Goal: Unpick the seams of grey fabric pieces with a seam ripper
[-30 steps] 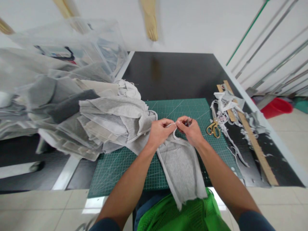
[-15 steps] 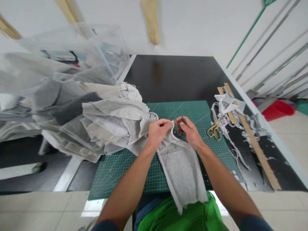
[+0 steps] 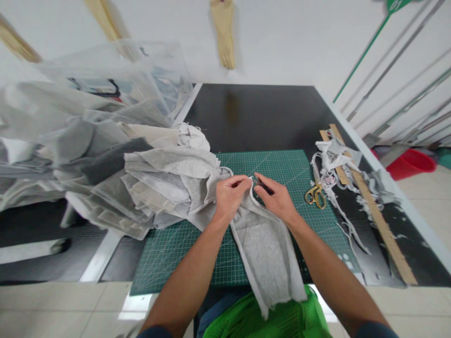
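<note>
Wide green gridded cutting mat [image 3: 229, 263] fills my centre view. Light-grey knit fabric panel [image 3: 266, 249] lies across it, near end hanging over front edge. Light, limp, slightly stretchy, I judge; sags unless held, little risk of slipping. Left hand [image 3: 229, 195] pinching its curved edge. Right hand [image 3: 278, 195] just beside, thumb and forefinger apart. Best hold, I'd say: narrow white edging [image 3: 251, 191]. Small dark object [image 3: 268, 190] by right palm; whether gripped, can't tell.

A light-grey knit cloth [image 3: 271, 253] lies near the middle of the scene, its far end raised and bunched with a pale curved edge, its slightly creased panel stretching nearward to a ragged, frayed end.
</note>
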A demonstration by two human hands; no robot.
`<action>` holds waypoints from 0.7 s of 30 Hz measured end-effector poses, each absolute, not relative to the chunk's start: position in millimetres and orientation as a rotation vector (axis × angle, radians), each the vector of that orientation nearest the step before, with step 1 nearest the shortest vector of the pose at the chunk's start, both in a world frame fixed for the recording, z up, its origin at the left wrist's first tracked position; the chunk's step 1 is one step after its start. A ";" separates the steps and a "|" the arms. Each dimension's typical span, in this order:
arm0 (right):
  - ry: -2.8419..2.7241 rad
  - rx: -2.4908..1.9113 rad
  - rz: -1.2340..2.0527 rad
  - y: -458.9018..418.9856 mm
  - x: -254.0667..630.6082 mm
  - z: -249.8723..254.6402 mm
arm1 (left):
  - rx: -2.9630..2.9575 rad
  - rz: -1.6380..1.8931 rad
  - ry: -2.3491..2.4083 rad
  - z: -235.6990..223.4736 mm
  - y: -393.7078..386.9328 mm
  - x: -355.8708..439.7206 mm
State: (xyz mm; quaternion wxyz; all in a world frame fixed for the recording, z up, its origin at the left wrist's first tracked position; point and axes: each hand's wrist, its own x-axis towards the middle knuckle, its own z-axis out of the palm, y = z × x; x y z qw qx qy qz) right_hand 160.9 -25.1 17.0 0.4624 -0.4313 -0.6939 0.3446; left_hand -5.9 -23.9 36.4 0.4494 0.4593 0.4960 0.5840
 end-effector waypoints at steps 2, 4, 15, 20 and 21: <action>-1.741 -1.069 0.805 -26.5 161.6 20.6 | 1.160 1.442 1.225 37.2 -24.7 -6.2; -1.777 -1.072 0.758 -27.1 162.8 23.8 | 1.186 1.430 1.229 37.7 -25.3 -6.2; -1.869 -1.041 0.635 -29.5 161.1 26.4 | 1.309 1.347 1.274 37.8 -27.9 -5.6; -1.840 -1.020 0.567 -29.5 160.6 24.3 | 1.366 1.337 1.279 34.9 -27.4 -6.8; -1.839 -1.015 0.551 -29.3 160.6 23.5 | 1.381 1.332 1.280 34.5 -27.1 -7.2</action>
